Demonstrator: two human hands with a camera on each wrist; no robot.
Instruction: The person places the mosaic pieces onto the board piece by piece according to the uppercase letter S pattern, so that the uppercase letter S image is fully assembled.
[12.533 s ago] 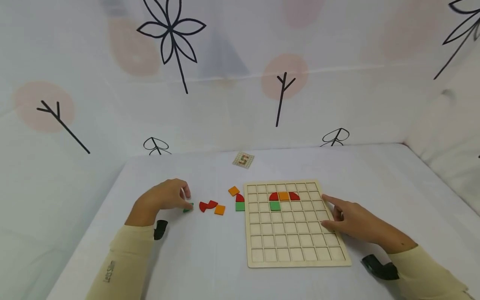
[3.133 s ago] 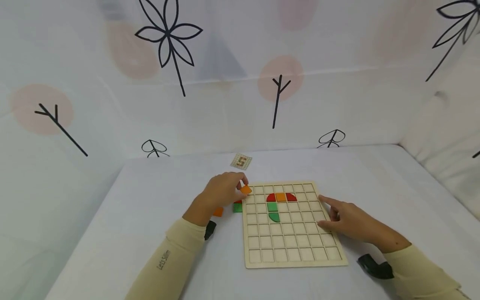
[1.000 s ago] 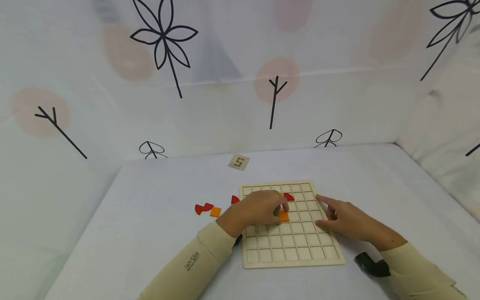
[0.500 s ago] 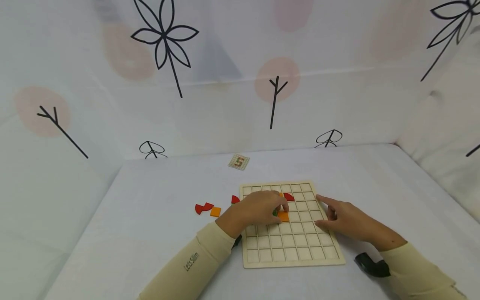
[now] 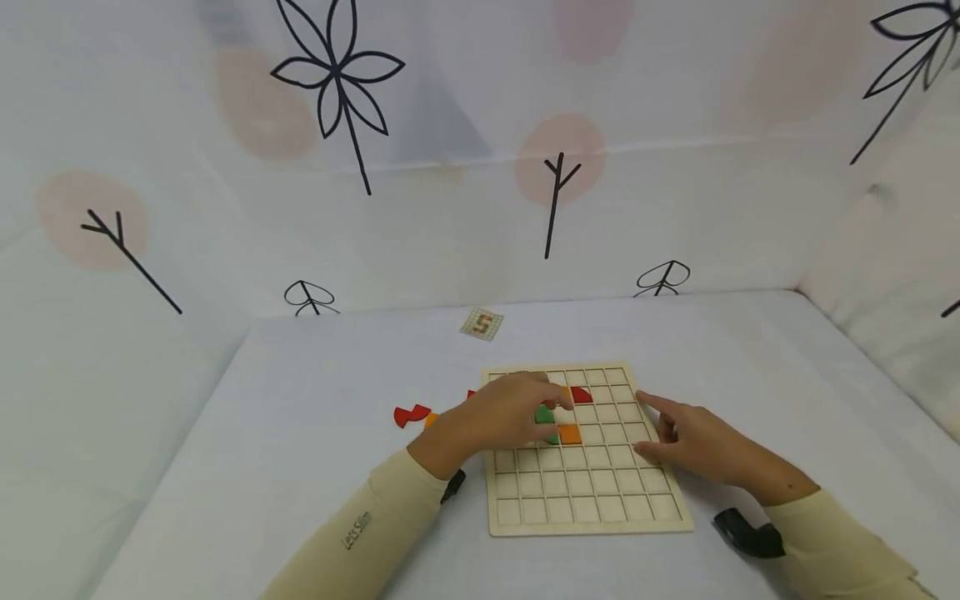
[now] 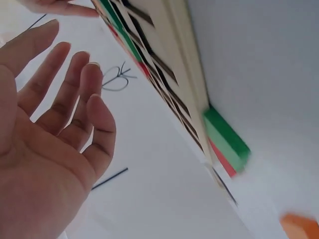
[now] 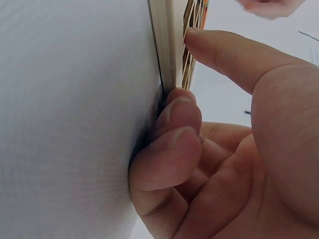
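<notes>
A pale wooden grid board (image 5: 592,492) lies on the white cloth. My left hand (image 5: 502,412) hovers over its upper left part, fingers spread and holding nothing; the left wrist view shows its bare palm. Just beyond the thumb, an orange square tile (image 5: 570,434) sits in a cell beside a green quarter-round tile (image 5: 552,439). Above are a green square tile (image 5: 543,414) and a red quarter-round tile (image 5: 582,395); my hand covers other cells. At the board's right edge my right hand (image 5: 701,437) holds it, thumb on top and curled fingers against the side.
Left of the board lie red quarter-round tiles (image 5: 411,414) and an orange square tile (image 5: 432,420), partly behind my left wrist. In the left wrist view a green tile (image 6: 227,139) lies beside the board. A small pattern card (image 5: 482,324) lies farther back.
My left hand carried an orange square tile from the board's left edge, set it beside the green quarter-round, then let go and drew back leftward. The right hand stayed at the board.
</notes>
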